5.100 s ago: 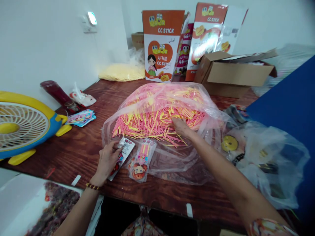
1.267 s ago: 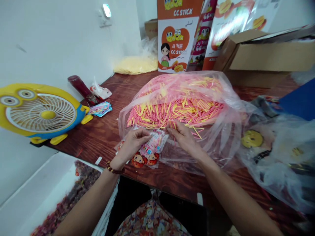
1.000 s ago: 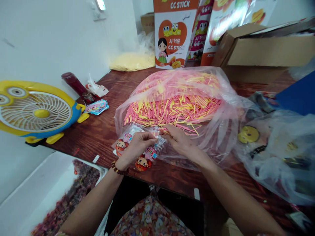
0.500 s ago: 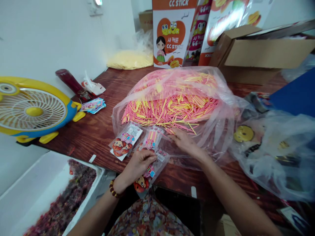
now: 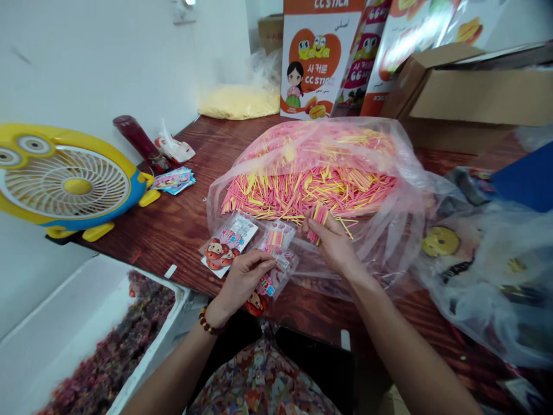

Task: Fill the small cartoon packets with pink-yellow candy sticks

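A big clear plastic bag [image 5: 389, 173] lies open on the brown table [image 5: 185, 219], holding a heap of pink and yellow sticks [image 5: 302, 190]. My right hand [image 5: 332, 245] is at the bag's mouth, pinched around a small bunch of pink sticks [image 5: 318, 218]. My left hand [image 5: 244, 279] grips a small printed packet [image 5: 263, 285] near the table's front edge. A packet with sticks in it [image 5: 276, 239] lies just above that hand. Another packet with cartoon faces [image 5: 227, 245] lies flat to its left.
A yellow and blue fan [image 5: 64, 187] stands at the left, with a dark red bottle [image 5: 138, 138] and a stack of packets [image 5: 173, 180] behind it. CC Stick boxes [image 5: 311, 63] and a cardboard box [image 5: 470, 98] stand at the back. A white bin [image 5: 78, 340] sits below left.
My right hand has lifted a bunch of pink sticks out of the heap. My left hand keeps hold of a packet near the table edge.
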`<state>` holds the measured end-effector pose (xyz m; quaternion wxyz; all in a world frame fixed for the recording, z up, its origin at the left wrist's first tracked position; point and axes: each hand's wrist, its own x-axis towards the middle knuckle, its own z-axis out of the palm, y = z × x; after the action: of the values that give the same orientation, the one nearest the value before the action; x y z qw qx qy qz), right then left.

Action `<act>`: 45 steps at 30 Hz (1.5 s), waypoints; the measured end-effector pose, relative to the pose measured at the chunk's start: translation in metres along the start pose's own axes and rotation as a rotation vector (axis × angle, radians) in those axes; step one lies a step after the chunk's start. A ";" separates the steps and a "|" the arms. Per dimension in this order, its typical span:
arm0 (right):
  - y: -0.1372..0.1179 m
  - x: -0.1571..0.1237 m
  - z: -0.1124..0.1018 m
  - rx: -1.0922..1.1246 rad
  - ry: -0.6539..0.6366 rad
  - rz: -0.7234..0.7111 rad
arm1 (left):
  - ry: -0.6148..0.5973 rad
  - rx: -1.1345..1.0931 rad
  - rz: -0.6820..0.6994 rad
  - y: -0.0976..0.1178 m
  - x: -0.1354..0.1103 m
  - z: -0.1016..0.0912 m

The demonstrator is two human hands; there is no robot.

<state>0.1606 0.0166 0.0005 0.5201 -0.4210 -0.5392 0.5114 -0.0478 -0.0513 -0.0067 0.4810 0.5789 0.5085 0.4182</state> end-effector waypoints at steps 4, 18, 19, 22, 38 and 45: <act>-0.034 -0.015 0.025 0.314 0.063 -0.051 | -0.015 0.006 0.022 0.005 0.004 0.006; -0.025 -0.036 0.052 0.187 0.106 -0.056 | 0.026 -0.108 -0.010 0.012 0.008 0.015; -0.025 -0.036 0.050 0.158 0.073 -0.044 | 0.027 -0.106 -0.002 0.013 0.009 0.014; -0.026 -0.036 0.042 0.089 -0.055 0.007 | 0.020 -0.145 -0.003 0.016 0.014 0.014; -0.061 -0.015 0.011 -0.430 -0.251 -0.178 | 0.031 -0.413 0.037 0.029 0.044 0.015; -0.074 -0.017 0.003 -0.458 -0.139 -0.202 | 0.074 -0.403 0.110 0.045 0.041 0.001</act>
<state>0.1656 -0.0093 0.0713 0.4215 -0.4356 -0.7146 0.3491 -0.0331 -0.0114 0.0372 0.5446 0.4821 0.3994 0.5581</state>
